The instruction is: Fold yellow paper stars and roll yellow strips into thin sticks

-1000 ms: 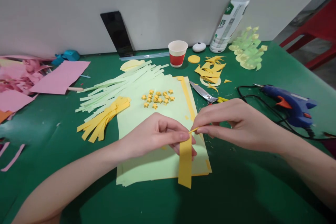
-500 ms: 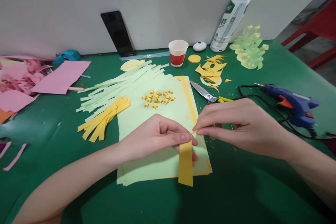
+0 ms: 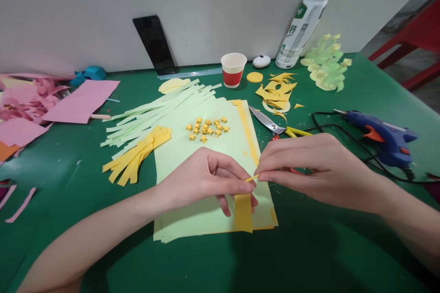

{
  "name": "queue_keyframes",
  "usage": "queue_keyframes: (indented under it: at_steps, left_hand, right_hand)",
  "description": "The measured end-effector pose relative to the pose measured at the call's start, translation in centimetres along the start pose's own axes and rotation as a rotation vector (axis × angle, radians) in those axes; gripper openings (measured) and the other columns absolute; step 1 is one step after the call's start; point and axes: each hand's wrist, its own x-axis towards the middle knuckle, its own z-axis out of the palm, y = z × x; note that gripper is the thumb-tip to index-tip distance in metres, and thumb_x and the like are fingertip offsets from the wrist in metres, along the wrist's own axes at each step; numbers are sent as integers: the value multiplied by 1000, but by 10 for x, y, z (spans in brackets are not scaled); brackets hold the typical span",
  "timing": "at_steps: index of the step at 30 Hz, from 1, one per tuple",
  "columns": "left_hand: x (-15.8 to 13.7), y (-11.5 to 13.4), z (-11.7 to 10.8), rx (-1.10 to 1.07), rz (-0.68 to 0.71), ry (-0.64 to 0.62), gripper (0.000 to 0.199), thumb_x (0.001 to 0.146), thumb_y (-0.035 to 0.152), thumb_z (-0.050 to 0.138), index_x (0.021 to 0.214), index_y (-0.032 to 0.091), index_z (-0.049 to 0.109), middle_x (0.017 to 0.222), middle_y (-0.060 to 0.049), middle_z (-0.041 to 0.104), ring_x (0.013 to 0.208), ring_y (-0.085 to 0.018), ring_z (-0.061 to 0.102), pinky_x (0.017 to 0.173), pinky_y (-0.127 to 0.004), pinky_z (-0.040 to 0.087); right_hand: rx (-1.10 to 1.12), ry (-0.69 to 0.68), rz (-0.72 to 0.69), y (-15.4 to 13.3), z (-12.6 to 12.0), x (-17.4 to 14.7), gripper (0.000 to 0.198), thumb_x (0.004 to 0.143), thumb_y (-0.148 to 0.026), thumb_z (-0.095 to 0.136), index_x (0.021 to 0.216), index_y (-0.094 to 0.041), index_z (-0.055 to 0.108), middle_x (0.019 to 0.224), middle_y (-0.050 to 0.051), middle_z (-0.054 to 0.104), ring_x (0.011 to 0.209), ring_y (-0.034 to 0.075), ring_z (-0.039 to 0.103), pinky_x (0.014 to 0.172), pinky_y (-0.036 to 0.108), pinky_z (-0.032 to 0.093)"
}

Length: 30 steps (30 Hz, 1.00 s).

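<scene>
My left hand [image 3: 209,178] pinches a yellow paper strip [image 3: 243,213] between thumb and fingers, and the strip's wide end hangs down over the paper sheets. A thin folded edge of the same strip sticks out above the thumb, where the fingertips of my right hand [image 3: 305,169] are closed on its tip. Beneath both hands lies a stack of pale green paper sheets [image 3: 185,165] with yellow edges showing. Several small folded yellow paper stars [image 3: 207,128] rest on its upper part. To the left, yellow paper strips [image 3: 139,153] are fanned out beside pale green strips [image 3: 137,119].
Scissors [image 3: 271,123] lie right of the sheets, partly behind my right hand. A blue glue gun [image 3: 381,135] with its black cord lies farther right. A paper cup [image 3: 233,73], a leaning bottle [image 3: 302,27] and a phone [image 3: 154,43] stand along the wall. Pink paper [image 3: 82,100] is at left.
The hanging part of the yellow strip has become shorter. My right hand has shifted slightly down, and more of the thin folded edge shows between my hands.
</scene>
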Motion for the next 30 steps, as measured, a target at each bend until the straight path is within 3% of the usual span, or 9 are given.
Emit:
queue_keyframes:
  at_steps: [5,9,14,23,26,30]
  left_hand:
    - [1,-3,-2,-10,25,-63,18,82,27,57,80,12,68,72,-5,71,63,-12,66,46,-14,51]
    - [2,-5,-4,-19,45,-31,13,79,24,62,79,12,67,70,-4,70,64,-11,66,46,-12,50]
    - [3,-4,-3,-13,16,23,8,72,19,68,75,13,65,71,-2,71,60,-8,63,45,-11,49]
    - [1,-7,-4,-68,9,-111,17,82,26,58,80,11,67,73,-7,71,68,-15,68,45,-15,51]
    - [1,-6,-3,-36,14,-75,16,79,26,61,77,10,66,71,-6,71,67,-14,68,46,-14,51]
    - [-1,-5,-1,3,-1,6,13,72,24,69,72,12,65,67,-3,71,65,-13,68,47,-12,49]
  right_hand:
    - [7,37,-52,6,-1,1,14,84,-16,53,75,-14,63,71,1,64,63,5,57,58,15,43]
    - [-22,-16,-50,10,-1,1,17,86,-22,51,78,-13,63,73,2,64,65,6,57,57,16,42]
    - [-39,-86,-42,9,1,0,26,89,-24,45,72,-14,61,61,-2,57,52,4,48,48,16,36]
    - [84,-55,-37,11,-5,1,18,86,-20,50,77,-11,64,69,2,63,63,4,56,58,13,41]
    - [97,-51,-46,11,-5,1,18,86,-21,51,78,-12,64,72,3,64,65,5,57,59,14,42]
    - [35,-36,-42,7,-3,1,20,85,-26,53,71,-14,62,63,0,60,54,6,51,50,17,39]
